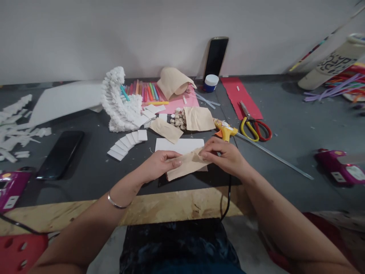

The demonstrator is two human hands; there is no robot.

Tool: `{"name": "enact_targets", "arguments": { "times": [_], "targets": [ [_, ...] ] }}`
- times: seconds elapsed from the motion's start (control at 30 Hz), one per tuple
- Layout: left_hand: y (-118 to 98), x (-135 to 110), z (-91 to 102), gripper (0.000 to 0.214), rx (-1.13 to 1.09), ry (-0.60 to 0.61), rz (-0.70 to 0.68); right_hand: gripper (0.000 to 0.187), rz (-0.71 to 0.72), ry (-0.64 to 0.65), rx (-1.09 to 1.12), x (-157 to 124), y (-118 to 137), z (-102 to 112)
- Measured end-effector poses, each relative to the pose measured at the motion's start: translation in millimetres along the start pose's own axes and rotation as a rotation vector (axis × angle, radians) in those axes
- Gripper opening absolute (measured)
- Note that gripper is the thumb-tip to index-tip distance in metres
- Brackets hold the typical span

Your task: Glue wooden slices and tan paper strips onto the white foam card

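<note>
Both hands hold a strip of beige fabric [185,166] over the near part of the dark table. My left hand [159,163] pinches its left end between thumb and fingers. At the right end, the fingertips of my right hand [224,156] are closed on a bunched fold. Partly under the strip lies a white sheet of card [179,144]. Just beyond are two more beige fabric pieces [166,129] and a heap of small beige balls [178,120]. A yellow glue gun [226,131] rests behind my right hand, with a clear glue stick [275,156] projecting to the right.
Scissors [252,123] lie on red paper [242,98] at the right. Left of centre are white card squares [125,144], a fluffy white curved piece [116,102] and a phone [61,155]. Another phone [216,57] leans on the wall behind a small jar [211,83].
</note>
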State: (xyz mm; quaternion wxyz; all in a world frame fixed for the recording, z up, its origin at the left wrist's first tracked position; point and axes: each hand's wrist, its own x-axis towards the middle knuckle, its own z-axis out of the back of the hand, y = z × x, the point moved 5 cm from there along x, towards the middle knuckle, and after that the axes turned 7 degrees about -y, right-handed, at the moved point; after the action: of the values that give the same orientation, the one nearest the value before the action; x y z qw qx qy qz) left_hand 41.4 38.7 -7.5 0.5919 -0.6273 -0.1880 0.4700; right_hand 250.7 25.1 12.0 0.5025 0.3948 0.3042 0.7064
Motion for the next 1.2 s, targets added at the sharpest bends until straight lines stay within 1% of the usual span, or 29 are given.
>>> {"name": "enact_targets", "arguments": {
  "times": [0.07, 0.13, 0.2, 0.27, 0.33, 0.37, 0.43, 0.53, 0.6, 0.7, 0.8, 0.87, 0.9, 0.97, 1.07, 1.2],
  "targets": [
    [-0.7, 0.2, -0.5, 0.03, 0.003, 0.008, -0.015, 0.016, -0.068, -0.016, 0.061, -1.1, -5.6, -3.7],
    [-1.6, 0.2, -1.0, 0.03, 0.007, 0.01, -0.035, 0.026, -0.172, -0.023, 0.141, -2.9, -12.8, -8.3],
    [-2.6, 0.0, -1.4, 0.029, 0.022, 0.012, -0.053, 0.038, -0.257, -0.002, 0.206, -4.9, -17.4, -12.7],
    [-3.5, 0.0, -1.6, 0.028, 0.048, 0.007, -0.061, 0.047, -0.295, 0.048, 0.257, -6.2, -17.9, -16.0],
    [-4.1, 0.1, -1.2, 0.028, 0.074, -0.006, -0.067, 0.052, -0.32, 0.103, 0.279, -6.8, -17.1, -17.6],
    [-4.1, 0.3, -1.1, 0.029, 0.086, -0.009, -0.07, 0.052, -0.338, 0.126, 0.274, -7.1, -17.1, -18.1],
    [-3.6, 0.9, -1.3, 0.03, 0.101, -0.008, -0.076, 0.042, -0.378, 0.162, 0.259, -7.6, -17.9, -19.1],
    [-2.5, 2.0, -1.4, 0.031, 0.11, -0.01, -0.084, 0.029, -0.414, 0.188, 0.287, -7.9, -18.2, -21.6],
    [-3.1, 2.3, -0.1, 0.032, 0.123, -0.034, -0.096, 0.025, -0.42, 0.189, 0.298, -7.7, -17.3, -23.1],
    [-7.3, 1.2, 4.4, 0.032, 0.237, -0.112, -0.139, 0.022, -0.382, 0.156, 0.241, -5.9, -13.7, -22.6],
    [-11.6, -0.4, 11.8, 0.027, 0.371, -0.218, -0.158, 0.017, -0.295, 0.1, 0.125, -2.0, -9.9, -20.5],
    [-13.1, -0.3, 16.1, 0.022, 0.423, -0.268, -0.176, 0.013, -0.224, 0.058, 0.042, 1.3, -9.0, -19.3],
    [-14.1, 0.1, 17.8, 0.019, 0.453, -0.288, -0.206, 0.011, -0.181, 0.04, 0.004, 2.9, -9.0, -19.2],
    [-16.5, 1.4, 20.0, 0.013, 0.526, -0.323, -0.31, 0.008, -0.084, 0.012, -0.074, 5.8, -9.5, -19.6],
    [-16.4, 3.9, 20.3, 0.009, 0.635, -0.336, -0.462, 0.006, 0.049, -0.001, -0.18, 8.0, -11.2, -21.9],
    [-10.2, 6.0, 18.5, 0.012, 0.752, -0.299, -0.573, 0.005, 0.115, 0.003, -0.247, 7.7, -13.9, -23.5]
  ]
}}
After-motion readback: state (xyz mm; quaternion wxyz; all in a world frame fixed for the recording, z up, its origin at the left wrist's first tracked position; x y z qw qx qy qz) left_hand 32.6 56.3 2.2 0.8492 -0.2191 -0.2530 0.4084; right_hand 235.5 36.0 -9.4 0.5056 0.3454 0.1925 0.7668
